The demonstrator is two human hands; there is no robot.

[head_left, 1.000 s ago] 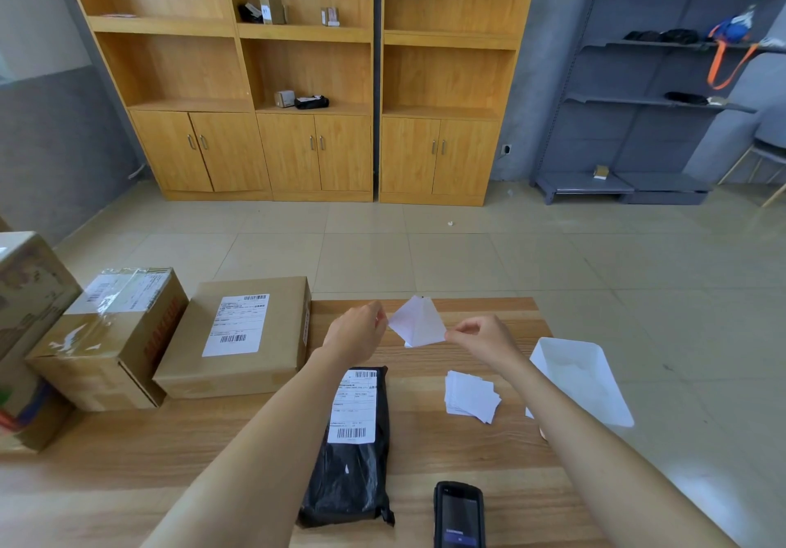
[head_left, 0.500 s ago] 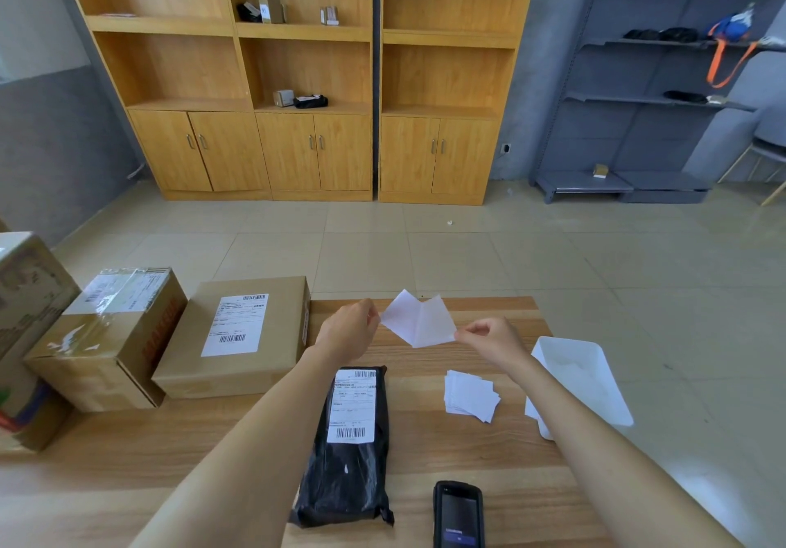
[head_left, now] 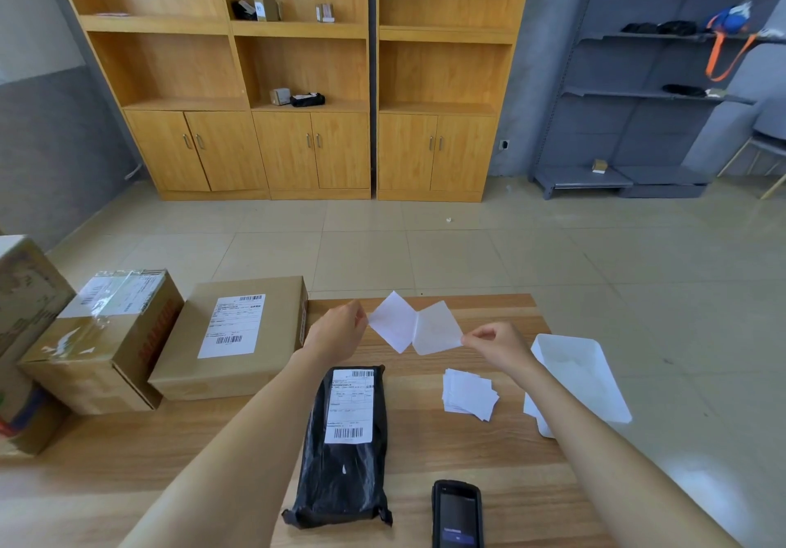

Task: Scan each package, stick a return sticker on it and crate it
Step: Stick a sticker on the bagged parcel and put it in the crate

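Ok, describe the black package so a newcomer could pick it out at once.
On the wooden table, look between the person's forearms. The black package lies flat there, a white barcode label on its far half. Unlike the cardboard boxes to its left, it is a soft bag.

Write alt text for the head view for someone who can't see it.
Left hand and right hand pinch opposite corners of a white sticker sheet, spread in two joined halves, above a labelled black package on the table. A scanner lies beside it; cardboard boxes stand left.
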